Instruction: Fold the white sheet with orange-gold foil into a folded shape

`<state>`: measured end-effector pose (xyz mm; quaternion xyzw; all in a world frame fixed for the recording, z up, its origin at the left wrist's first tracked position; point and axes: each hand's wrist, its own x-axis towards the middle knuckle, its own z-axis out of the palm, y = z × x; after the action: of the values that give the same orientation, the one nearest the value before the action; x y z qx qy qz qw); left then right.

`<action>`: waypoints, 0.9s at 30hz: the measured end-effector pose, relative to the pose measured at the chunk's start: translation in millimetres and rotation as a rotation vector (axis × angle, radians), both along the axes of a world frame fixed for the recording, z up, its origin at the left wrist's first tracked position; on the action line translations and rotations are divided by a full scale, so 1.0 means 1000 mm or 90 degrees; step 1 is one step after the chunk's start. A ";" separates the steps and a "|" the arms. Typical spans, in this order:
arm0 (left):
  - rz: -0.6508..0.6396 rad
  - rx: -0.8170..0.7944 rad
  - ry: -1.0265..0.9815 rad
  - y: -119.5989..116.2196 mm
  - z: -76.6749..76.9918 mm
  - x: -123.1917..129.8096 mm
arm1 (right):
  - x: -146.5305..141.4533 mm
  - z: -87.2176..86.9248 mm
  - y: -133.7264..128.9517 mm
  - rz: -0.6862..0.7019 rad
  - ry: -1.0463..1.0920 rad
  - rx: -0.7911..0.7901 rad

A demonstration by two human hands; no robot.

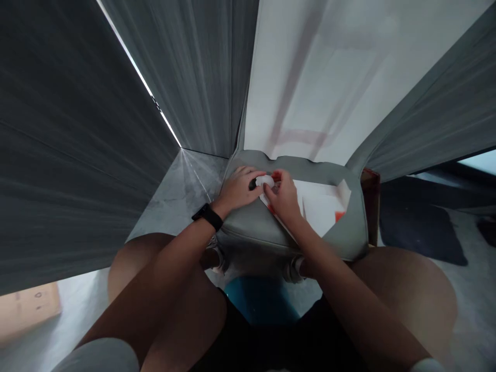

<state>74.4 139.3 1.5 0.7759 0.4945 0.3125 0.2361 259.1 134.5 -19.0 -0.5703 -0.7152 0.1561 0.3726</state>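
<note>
My left hand (241,190), with a black watch on its wrist, is closed at the thumb and fingertips around one end of a small white object (264,181). A dark round part (252,184) shows at that end. From the other side my right hand (285,197) pinches the same object with bent fingers. What kind of object it is I cannot make out. Under and beside my right hand lies an unfolded white card sheet (320,201) with orange patches and a raised flap at its right corner.
The sheet rests on a grey padded chair seat (251,222). A white panel (310,77) covers the chair's back. Grey curtains (201,67) hang close at the left and right. Below sits something blue (259,299) between my legs. A cardboard piece (31,310) lies on the floor at left.
</note>
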 end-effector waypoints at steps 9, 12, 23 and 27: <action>-0.016 0.079 0.047 0.002 -0.009 0.001 | 0.005 0.005 0.000 0.041 -0.069 0.008; -0.085 0.110 0.065 0.003 -0.011 -0.009 | 0.011 0.007 -0.001 0.079 -0.095 0.021; -0.198 0.162 0.104 0.010 -0.004 -0.036 | 0.028 0.013 -0.001 0.227 -0.201 0.084; -0.211 0.149 0.107 0.010 -0.001 -0.038 | 0.026 0.018 -0.004 0.239 -0.227 0.109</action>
<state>36.5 149.6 0.0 0.8918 0.3389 0.2592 0.1509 285.1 130.4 -0.5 -0.4128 -0.8733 0.0585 0.2520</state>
